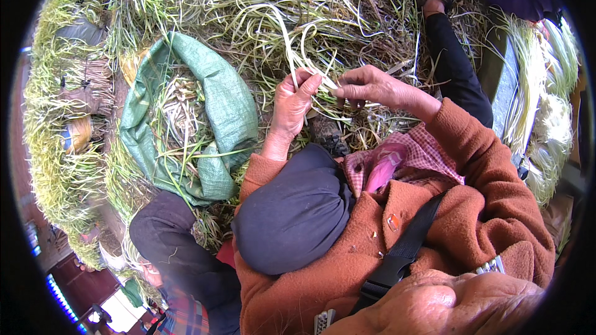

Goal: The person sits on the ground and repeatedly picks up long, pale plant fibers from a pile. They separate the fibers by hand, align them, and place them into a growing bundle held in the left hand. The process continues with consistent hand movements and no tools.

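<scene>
Between finger and thumb, my left hand (294, 97) pinches a few pale, long plant stalks (285, 32), which curl up and away over the heap. Close on its right is my right hand (365, 86), thumb and fingers curled at the lower ends of these stalks; whether it grips them cannot be told. Beneath both hands lie loose green and yellowish leaves (260, 56). To the left of my left hand a green woven sack (228, 97) stands with its rim rolled down, holding pale roots and green scraps (179, 107).
Bundled green stalks (60, 149) line the far left. At the right, long pale stalks (526, 88) lie over a grey-blue surface (505, 88). Another person's dark-trousered leg (454, 60) reaches in at upper right. A person in plaid (184, 309) sits at lower left, near my knee.
</scene>
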Demonstrator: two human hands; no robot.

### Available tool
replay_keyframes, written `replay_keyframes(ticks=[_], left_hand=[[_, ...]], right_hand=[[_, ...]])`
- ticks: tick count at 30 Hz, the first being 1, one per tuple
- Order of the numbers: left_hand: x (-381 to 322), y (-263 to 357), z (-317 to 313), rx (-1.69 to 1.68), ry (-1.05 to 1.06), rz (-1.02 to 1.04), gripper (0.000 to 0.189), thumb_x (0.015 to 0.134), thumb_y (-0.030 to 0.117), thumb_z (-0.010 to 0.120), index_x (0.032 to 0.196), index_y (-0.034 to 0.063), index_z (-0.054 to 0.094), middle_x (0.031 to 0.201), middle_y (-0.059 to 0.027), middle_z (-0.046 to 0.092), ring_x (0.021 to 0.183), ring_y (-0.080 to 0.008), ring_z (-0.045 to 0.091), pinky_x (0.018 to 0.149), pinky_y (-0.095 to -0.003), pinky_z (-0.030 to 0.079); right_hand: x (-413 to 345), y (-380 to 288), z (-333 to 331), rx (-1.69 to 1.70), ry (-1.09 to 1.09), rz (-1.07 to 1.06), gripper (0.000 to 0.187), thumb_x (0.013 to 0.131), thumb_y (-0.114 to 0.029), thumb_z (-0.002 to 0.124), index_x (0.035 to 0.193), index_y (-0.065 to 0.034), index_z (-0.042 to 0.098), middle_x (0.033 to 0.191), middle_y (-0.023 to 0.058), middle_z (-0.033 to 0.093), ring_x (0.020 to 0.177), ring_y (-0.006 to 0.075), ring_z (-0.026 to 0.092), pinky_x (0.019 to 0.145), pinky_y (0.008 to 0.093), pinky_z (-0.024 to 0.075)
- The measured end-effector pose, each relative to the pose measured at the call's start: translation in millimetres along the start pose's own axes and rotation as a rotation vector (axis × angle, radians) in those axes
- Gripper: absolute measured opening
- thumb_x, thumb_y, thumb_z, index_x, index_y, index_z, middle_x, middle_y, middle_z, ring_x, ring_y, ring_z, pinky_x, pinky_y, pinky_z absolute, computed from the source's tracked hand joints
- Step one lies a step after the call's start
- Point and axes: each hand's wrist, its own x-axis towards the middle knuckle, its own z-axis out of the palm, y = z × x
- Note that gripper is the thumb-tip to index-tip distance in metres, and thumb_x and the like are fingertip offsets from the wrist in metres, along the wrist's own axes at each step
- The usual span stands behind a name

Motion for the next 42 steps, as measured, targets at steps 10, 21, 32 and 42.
replay_keyframes(ticks=[10, 21, 32, 42], left_hand=[[0, -2, 3, 0.055, 0.065, 0.283, 0.013, 0.092, 0.013, 0.062, 0.104, 0.008, 0.063, 0.095, -0.0003, 0.064, 0.068, 0.0021, 0.047, 0.045, -0.013, 0.028], [-14, 61, -26, -0.016, 0.262, 0.621, 0.014, 0.097, 0.021, 0.055, 0.107, 0.0122, 0.06, 0.1, -0.0068, 0.064, 0.08, -0.0085, 0.062, 0.041, -0.0122, 0.03], [-61, 162, -90, -0.299, 0.099, 0.823, 0.023, 0.099, 0.026, 0.049, 0.106, 0.0042, 0.055, 0.099, -0.0067, 0.059, 0.071, -0.0094, 0.054, 0.039, -0.0159, 0.034], [-13, 89, -29, 0.089, 0.451, 0.583, 0.023, 0.095, 0.033, 0.057, 0.098, 0.0106, 0.06, 0.092, -0.0023, 0.063, 0.074, -0.0071, 0.062, 0.039, -0.012, 0.028]], right_hand=[[20, 5, 18, 0.55, 0.204, 0.013, 0.017, 0.09, -0.022, 0.067, 0.086, -0.0052, 0.068, 0.072, -0.0035, 0.062, 0.064, 0.0041, 0.053, 0.056, 0.0214, 0.0428], [-13, 46, -37, -0.642, 0.531, 0.03, 0.028, 0.084, -0.03, 0.069, 0.087, -0.0019, 0.07, 0.062, 0.0118, 0.062, 0.052, 0.0184, 0.056, 0.054, 0.0364, 0.0461], [-49, 150, -115, -1.24, 0.528, 0.194, 0.017, 0.083, -0.019, 0.059, 0.084, -0.0022, 0.055, 0.079, 0.0197, 0.063, 0.079, 0.0403, 0.062, 0.068, 0.0501, 0.0482], [-34, 34, -78, -1.152, 0.506, -0.054, 0.037, 0.088, -0.028, 0.062, 0.114, -0.0018, 0.052, 0.097, 0.0194, 0.063, 0.089, 0.0354, 0.064, 0.073, 0.0444, 0.0514]])
